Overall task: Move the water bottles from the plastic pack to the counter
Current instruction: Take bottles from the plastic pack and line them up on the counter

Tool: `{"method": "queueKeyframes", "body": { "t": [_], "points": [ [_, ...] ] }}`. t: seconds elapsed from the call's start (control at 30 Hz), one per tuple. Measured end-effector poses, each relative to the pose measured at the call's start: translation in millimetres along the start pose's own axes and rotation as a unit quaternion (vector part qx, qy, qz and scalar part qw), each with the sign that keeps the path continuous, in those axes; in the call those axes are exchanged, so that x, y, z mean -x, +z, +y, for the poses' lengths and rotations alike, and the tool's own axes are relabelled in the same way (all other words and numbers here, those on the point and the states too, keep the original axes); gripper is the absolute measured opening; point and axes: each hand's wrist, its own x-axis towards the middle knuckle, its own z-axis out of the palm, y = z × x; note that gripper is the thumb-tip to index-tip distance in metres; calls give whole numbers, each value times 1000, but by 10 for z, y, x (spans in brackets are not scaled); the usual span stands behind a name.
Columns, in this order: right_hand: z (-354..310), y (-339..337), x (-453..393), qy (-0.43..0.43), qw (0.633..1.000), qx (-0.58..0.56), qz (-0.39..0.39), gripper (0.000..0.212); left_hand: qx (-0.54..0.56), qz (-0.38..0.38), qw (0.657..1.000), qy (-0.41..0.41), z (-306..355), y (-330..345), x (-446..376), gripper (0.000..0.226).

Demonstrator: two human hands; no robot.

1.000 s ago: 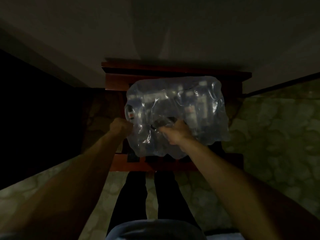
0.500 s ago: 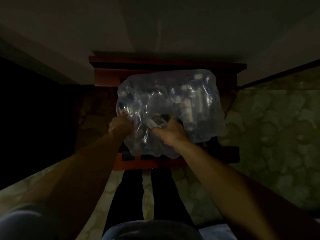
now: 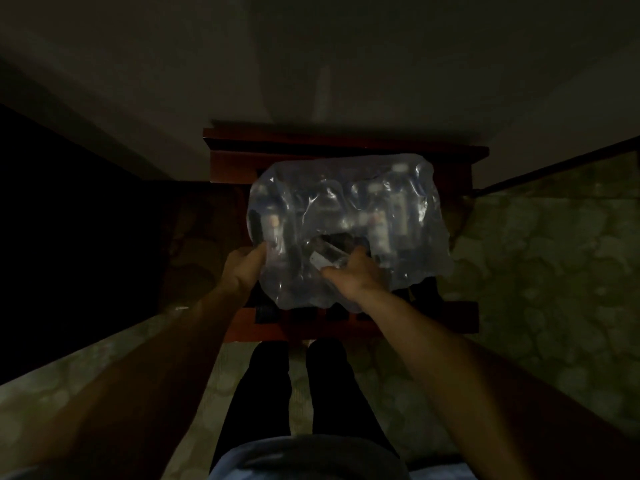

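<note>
The left hand [image 3: 244, 270] clamps the clear shrink-wrapped plastic pack [image 3: 346, 216] at its 8 o'clock edge, steadying it while the right hand [image 3: 349, 275] grips a clear water bottle [image 3: 327, 259] to free it.

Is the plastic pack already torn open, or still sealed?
Torn open: a dark gap shows in the plastic pack where the right hand grips a bottle.

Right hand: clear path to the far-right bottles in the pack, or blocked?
Probably blocked for now. The far-right bottles look sealed under the plastic pack; the only visible tear is near the right hand, which already grips a bottle there.
</note>
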Motion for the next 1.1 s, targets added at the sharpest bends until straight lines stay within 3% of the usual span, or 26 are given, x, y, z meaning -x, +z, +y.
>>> {"method": "queueKeyframes", "body": {
  "t": [0.2, 0.27, 0.37, 0.6, 0.8, 0.97, 1.1],
  "points": [
    [34, -4, 176, -18, 994, 74, 75, 73, 96, -4, 995, -12, 55, -191, 78, 42],
    [50, 9, 255, -27, 990, 99, 94, 70, 37, 43, 998, -3, 124, -226, 123, 58],
    [41, 4, 375, -40, 983, 130, 120, 69, -63, 114, 991, 23, 301, -307, 256, 54],
    [-155, -261, 696, -79, 973, 155, 150, 72, -104, 109, 988, 24, 509, -719, 563, 51],
    [-515, -617, 1073, -68, 956, 224, 178, 85, -25, 77, 997, 2, 644, -1084, 825, 54],
    [-899, -845, 1415, -72, 945, 248, 201, 71, 91, 55, 994, 13, 832, -1102, 1120, 46],
    [-1095, -950, 1710, -87, 950, 205, 220, 64, 182, -19, 983, 29, 924, -1092, 1385, 30]
  ]
}}
